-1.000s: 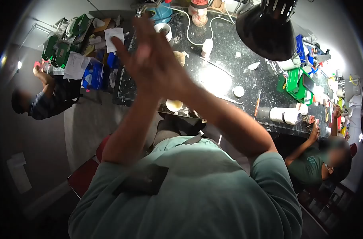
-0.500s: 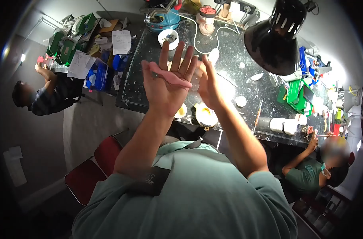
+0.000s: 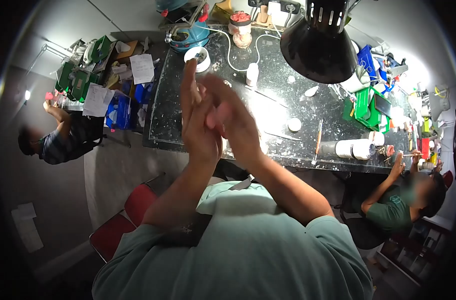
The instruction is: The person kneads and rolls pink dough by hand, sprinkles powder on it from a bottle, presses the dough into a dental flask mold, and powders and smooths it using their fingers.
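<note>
A soft pink piece [image 3: 216, 118] sits between my palms, partly hidden by them. My left hand [image 3: 199, 125] is upright with its fingers stretched, pressed against one side of it. My right hand [image 3: 240, 127] leans in from the other side, its fingers blurred by motion. Both are raised above the black worktop [image 3: 168, 115]. Just beyond the fingertips stands a white bowl [image 3: 203, 60] with small things in it. To the right are a white bottle [image 3: 252, 74] and a small round white container [image 3: 294, 124].
A black lamp [image 3: 318, 52] hangs over the bench. Green bins [image 3: 370, 107] and a white cylinder [image 3: 355, 149] are at the right. One person [image 3: 393, 205] works at the right, another [image 3: 60, 137] at the left. A red chair [image 3: 140, 202] stands behind the bench's left part.
Half a second ago my left palm lay open with the long pink piece on it and my right hand apart. Now the hands are together around the piece. The view has shifted slightly.
</note>
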`<control>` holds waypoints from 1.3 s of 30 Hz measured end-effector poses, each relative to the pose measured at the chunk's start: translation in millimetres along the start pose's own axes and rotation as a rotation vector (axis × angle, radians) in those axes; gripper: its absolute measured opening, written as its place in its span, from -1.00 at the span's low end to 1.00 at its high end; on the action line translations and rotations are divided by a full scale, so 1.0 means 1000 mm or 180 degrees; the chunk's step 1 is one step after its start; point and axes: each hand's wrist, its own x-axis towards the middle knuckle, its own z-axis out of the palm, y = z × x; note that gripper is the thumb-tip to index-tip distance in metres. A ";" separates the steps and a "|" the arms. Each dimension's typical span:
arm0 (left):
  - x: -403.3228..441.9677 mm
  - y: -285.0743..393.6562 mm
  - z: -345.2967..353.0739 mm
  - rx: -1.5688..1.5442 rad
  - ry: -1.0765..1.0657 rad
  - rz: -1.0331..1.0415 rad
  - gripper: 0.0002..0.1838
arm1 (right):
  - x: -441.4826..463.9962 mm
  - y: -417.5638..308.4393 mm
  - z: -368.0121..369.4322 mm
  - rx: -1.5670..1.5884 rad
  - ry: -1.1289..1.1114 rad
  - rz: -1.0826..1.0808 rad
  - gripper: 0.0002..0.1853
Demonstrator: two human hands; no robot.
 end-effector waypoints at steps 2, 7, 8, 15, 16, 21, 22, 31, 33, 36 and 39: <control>-0.010 -0.013 -0.002 0.0202 -0.0146 0.0073 -0.21 | 0.003 -0.015 -0.004 -0.1638 -0.1036 -0.0679 -0.15; -0.019 -0.002 -0.011 -0.0361 -0.0293 -0.0142 -0.14 | 0.012 -0.009 -0.006 -0.0730 -0.0185 0.0172 -0.17; -0.016 -0.013 -0.030 -0.0396 -0.0369 -0.0190 -0.13 | 0.016 -0.020 0.000 -0.0641 -0.0060 0.0260 -0.16; -0.015 -0.022 -0.044 -0.0741 -0.0324 -0.0354 -0.10 | -0.005 0.034 0.026 -0.0868 -0.0382 -0.0409 -0.14; -0.020 -0.028 -0.043 -0.0582 -0.0412 -0.0552 -0.09 | 0.009 0.032 0.013 -0.1050 -0.0393 0.0016 -0.14; 0.001 -0.003 -0.009 -0.1520 0.0478 -0.0478 -0.26 | 0.020 0.016 0.007 -0.1534 -0.0787 -0.0018 -0.14; 0.000 -0.002 -0.010 -0.1668 0.0664 -0.0788 -0.25 | 0.009 0.027 0.013 -0.2129 -0.0572 -0.0126 -0.16; 0.018 0.006 -0.037 -0.2845 -0.0045 -0.1811 -0.34 | -0.001 0.012 -0.026 0.0752 0.0800 0.0824 -0.32; 0.023 0.007 -0.029 -0.2979 -0.0352 -0.1956 -0.39 | -0.012 0.019 -0.019 0.2667 0.1106 0.1907 -0.24; 0.019 0.001 -0.026 -0.2416 -0.0045 -0.1801 -0.44 | -0.019 0.019 -0.005 0.3329 0.1005 0.1923 -0.14; 0.011 -0.006 -0.020 -0.2359 0.0317 -0.1400 -0.44 | -0.003 -0.003 0.007 0.2232 0.1176 0.1306 -0.23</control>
